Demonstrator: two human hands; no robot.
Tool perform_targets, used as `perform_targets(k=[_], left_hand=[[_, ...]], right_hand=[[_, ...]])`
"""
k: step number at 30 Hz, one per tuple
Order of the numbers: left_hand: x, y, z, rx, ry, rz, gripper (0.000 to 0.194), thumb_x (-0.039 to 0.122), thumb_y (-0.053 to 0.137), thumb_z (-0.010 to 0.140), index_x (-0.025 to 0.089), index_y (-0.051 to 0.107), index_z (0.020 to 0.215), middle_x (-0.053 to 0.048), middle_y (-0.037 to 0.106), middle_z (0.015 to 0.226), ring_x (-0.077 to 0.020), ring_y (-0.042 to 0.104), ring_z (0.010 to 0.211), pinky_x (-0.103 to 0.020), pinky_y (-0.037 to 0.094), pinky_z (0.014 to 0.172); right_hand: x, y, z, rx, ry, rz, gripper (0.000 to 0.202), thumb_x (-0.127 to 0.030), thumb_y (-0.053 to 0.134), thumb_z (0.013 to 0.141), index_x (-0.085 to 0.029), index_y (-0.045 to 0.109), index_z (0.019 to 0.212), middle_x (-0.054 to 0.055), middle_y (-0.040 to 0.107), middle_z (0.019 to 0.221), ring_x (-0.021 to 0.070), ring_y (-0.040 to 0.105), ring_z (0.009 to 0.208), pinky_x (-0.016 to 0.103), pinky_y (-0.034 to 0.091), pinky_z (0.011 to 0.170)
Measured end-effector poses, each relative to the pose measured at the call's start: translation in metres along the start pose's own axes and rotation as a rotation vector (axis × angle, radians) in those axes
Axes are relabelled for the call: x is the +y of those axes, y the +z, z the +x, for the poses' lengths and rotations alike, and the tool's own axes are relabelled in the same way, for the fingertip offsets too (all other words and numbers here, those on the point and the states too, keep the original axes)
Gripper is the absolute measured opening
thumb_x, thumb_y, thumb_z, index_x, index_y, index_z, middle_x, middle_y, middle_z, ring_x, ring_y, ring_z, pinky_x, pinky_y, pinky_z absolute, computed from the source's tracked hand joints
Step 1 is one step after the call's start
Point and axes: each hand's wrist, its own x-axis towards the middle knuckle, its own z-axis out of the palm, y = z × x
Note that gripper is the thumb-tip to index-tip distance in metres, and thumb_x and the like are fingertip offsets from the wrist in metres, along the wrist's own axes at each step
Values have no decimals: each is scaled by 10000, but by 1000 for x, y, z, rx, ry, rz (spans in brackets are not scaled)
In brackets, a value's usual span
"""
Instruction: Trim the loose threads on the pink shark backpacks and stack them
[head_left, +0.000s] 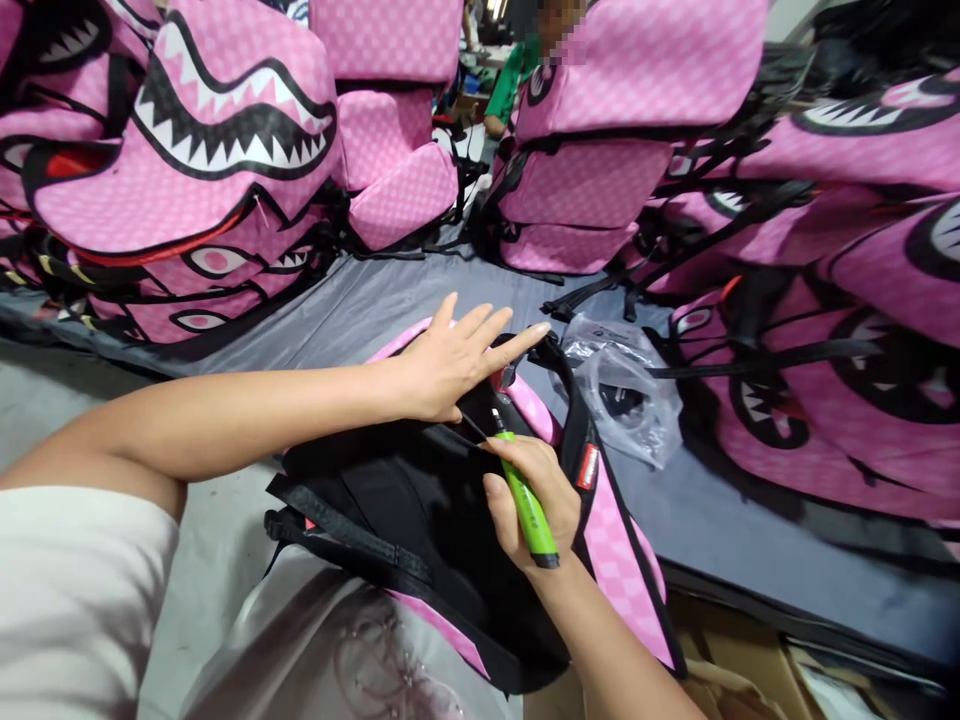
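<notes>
A pink and black backpack lies across my lap and against the table edge, its black padded side up. My left hand is spread out over the top end of it, fingers extended. In my right hand is a bright green pen-shaped tool with a black butt end and a narrow metal tip; its exact kind is unclear. That tip points up toward the backpack's top edge, beneath my left hand. Close to the right fingertips runs a thin dark strip; whether they grip it I cannot tell. A red label marks the shoulder strap.
Stacked pink backpacks with shark-mouth prints stand at the left; more backpacks fill the back and right. A clear plastic bag lies on the grey table cover. Cardboard shows below. Another person's green sleeve appears behind.
</notes>
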Motion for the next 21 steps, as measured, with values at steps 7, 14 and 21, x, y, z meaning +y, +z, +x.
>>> perform_targets(k=[7,14,21], left_hand=[[1,3,-2,45,-1,2,1021,395,703,797,114,92,1565,-172,372,1541,-321,379,1362,-506,257,1123],[3,7,2,29,-52,22,1006,417,673,811,105,91,1569,-174,302,1581,-329,352,1380,-461,291,1101],[6,20,18,-27,-99,54,974,357,672,813,114,111,1572,-185,300,1580,-331,417,1318,-456,302,1090]], right_hand=[[4,-5,-5,35,26,-74,402,-130,584,882,-250,563,1265,72,718,1012,237,688,922,419,562,824],[18,-13,44,-202,201,-733,650,-486,691,845,-170,456,1362,202,617,1216,369,582,1122,479,505,876],[27,18,76,-525,476,-950,919,-397,785,770,-95,285,1479,316,393,1447,404,519,1160,458,481,821]])
